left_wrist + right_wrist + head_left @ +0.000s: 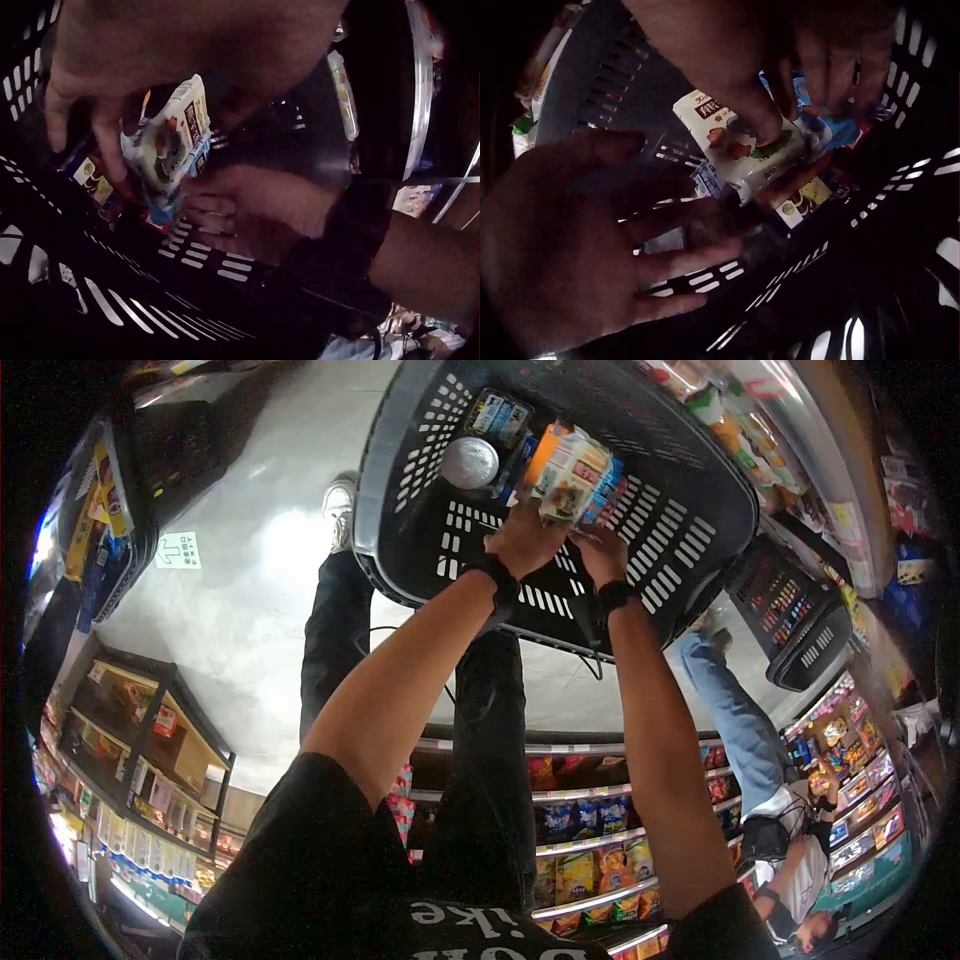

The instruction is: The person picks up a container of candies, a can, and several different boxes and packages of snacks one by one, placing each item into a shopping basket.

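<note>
A: What stood furthest left around the work?

B: A white shoe on the pale floor; then the grey rim of a black basket, its walls pierced with slots; inside, a round silvery container, with a dark package just beside it.

A: And next along?

B: The left hand, close by the cream pack; its grip was spread, the fingers long and apart; a dark box with a yellowish panel lay nearby.

A: How did that pack look, and where was it?

B: It was inside the basket, just beyond both hands in the head view; the wrapper was shiny and cream, orange at its left end, with a dark label and a picture in brown and green; the plastic was creased; blue wrapping showed alongside, though I couldn't tell whether that was a second pack.

A: And the right hand?

B: One digit lay against the printed face; whether its grip was pinching I couldn't tell; a dark band circled the wrist; further right came a person in blue jeans, then a second dark basket.
</note>
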`<state>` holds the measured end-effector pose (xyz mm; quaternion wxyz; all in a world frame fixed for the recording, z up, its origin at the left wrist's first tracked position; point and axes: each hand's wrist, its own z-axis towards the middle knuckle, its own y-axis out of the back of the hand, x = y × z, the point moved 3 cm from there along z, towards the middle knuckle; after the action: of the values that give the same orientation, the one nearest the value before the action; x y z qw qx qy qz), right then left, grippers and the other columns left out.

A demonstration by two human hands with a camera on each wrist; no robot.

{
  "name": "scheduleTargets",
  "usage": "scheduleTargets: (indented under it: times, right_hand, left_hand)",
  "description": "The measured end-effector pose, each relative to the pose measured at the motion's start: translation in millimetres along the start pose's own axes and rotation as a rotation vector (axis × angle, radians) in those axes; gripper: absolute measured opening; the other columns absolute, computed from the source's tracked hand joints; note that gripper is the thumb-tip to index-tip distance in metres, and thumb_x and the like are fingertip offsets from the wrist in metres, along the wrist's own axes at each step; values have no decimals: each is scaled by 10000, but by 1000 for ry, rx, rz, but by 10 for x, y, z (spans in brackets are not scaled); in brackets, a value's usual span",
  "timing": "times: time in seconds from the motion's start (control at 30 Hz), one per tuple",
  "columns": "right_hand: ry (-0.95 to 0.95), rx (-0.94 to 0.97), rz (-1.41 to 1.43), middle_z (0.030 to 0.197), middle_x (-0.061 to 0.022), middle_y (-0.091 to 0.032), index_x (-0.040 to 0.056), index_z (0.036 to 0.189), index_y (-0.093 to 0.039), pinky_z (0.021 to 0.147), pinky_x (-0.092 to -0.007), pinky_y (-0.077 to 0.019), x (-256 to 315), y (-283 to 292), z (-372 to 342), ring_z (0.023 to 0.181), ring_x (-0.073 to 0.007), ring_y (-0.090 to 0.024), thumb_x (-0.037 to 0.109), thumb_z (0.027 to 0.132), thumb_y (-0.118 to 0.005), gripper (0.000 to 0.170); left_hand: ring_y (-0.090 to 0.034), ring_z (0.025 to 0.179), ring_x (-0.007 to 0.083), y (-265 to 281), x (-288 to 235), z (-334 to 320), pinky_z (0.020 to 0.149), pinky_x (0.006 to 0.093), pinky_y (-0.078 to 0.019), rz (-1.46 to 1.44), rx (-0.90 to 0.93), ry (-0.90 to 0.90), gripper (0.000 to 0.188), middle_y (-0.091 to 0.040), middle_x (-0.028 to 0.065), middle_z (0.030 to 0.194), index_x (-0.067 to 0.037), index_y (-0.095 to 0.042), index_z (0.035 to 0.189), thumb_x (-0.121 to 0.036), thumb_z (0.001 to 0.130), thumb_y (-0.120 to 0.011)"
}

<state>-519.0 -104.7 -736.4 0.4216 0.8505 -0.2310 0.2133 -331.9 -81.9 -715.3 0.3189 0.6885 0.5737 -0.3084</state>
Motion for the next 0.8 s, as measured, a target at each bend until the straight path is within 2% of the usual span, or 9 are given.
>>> scheduleTargets:
  times: [0.03, 0.1, 0.13, 0.2, 0.23, 0.37, 0.5, 0.67, 0.8]
  right_hand:
    - [99, -32, 5, 863, -40, -731, 37, 999, -753, 775, -303, -515, -135, -44, -46, 821, -154, -669, 192, 866, -718, 207]
    - [-68, 0, 121, 925, -82, -738, 39, 984, -749, 784, -308, -518, -18, -14, -113, 850, -185, -685, 196, 861, -718, 201]
    - [-334, 69, 228, 1009, -130, -747, 41, 996, -737, 797, -321, -526, 160, 38, -194, 904, -222, -707, 205, 864, -710, 212]
    - [-411, 10, 390, 968, -76, -742, 24, 969, -738, 822, -312, -527, 483, 43, -240, 905, -183, -698, 145, 859, -728, 163]
    - [-197, 13, 276, 984, -70, -734, 8, 974, -730, 833, -304, -528, 739, 65, -200, 909, -165, -690, 114, 870, -706, 150]
    - [-139, 28, 495, 1059, -22, -698, 37, 1082, -703, 847, -270, -493, 1975, 163, -177, 965, -113, -631, 103, 907, -690, 187]
    - [109, 2, 612, 1108, -44, -688, 28, 1099, -694, 866, -242, -487, 3603, 267, -182, 997, -102, -620, 88, 938, -677, 173]
    - [402, -198, 676, 1094, -85, -681, -36, 1169, -637, 853, -235, -480, 5369, 284, -362, 948, -111, -620, 8, 930, -665, 244]
    - [608, -463, 546, 1185, -135, -644, -42, 1321, -505, 854, -257, -490, 6079, 353, -178, 955, -135, -623, 27, 913, -676, 447]
  left_hand:
    - [-474, 1299, 419, 46, -35, -44, 1050, 507, -412, -12, -15, 11, 686, -477, 275, 1404, -73, -431, 1420, -492, 897, -580]
    - [-508, 1267, 426, 186, -98, -146, 1029, 486, -438, -33, -52, 29, 697, -517, 289, 1366, -64, -419, 1420, -501, 899, -573]
    - [-542, 1220, 434, 339, -194, -219, 1000, 485, -458, -53, -80, 44, 681, -567, 295, 1289, -44, -440, 1390, -499, 900, -573]
    - [-600, 1138, 435, 625, -331, -324, 948, 472, -492, -139, -132, 64, 634, -628, 292, 1194, 13, -479, 1325, -452, 906, -584]
    - [-624, 1104, 427, 800, -444, -376, 924, 461, -505, -205, -158, 69, 602, -639, 281, 1176, 50, -496, 1291, -407, 911, -594]
    - [-646, 1001, 189, 1844, -1092, -701, 846, 329, -507, -424, -146, 49, 374, -674, 137, 1054, 56, -569, 1177, -242, 956, -612]
    - [-667, 844, 169, 2978, -1527, -1051, 785, 293, -529, -587, -167, -65, 266, -707, 110, 936, 69, -648, 1063, -157, 959, -555]
    - [-639, 760, 111, 4173, -1885, -1485, 713, 266, -517, -512, -761, -341, 202, -669, 54, 813, 33, -671, 991, -119, 984, -538]
    - [-646, 886, 153, 4652, -2314, -1512, 767, 289, -521, -294, -939, -675, 319, -646, 128, 1072, 31, -604, 1190, -107, 902, -611]
